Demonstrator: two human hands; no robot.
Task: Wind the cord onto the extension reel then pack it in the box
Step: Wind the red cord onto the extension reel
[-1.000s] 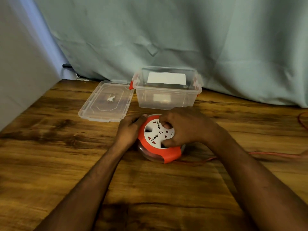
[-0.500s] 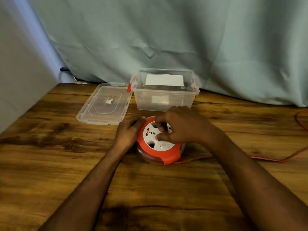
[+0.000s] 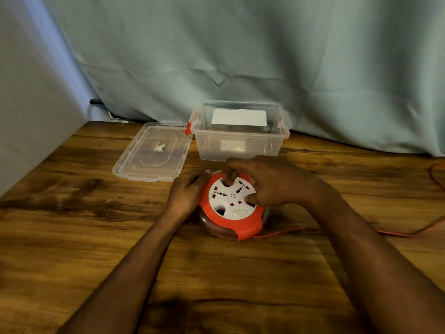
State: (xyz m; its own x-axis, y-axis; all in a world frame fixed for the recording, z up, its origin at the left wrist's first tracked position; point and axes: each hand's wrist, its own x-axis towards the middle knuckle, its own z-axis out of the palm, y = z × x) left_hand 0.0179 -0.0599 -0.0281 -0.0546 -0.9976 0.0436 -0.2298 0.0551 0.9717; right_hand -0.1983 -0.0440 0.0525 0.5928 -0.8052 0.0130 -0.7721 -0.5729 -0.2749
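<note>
Extension reel lies flat, centre table. Left hand grips its left rim; right hand fingers curled into the white face (recesses). Cord trails right. Open clear box just beyond, lid far left.

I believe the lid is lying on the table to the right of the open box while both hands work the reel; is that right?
Not quite: the head view shows the lid lying to the left of the open box, not the right. The rest holds: it rests on the table, and the left hand and right hand are on the reel.
</note>
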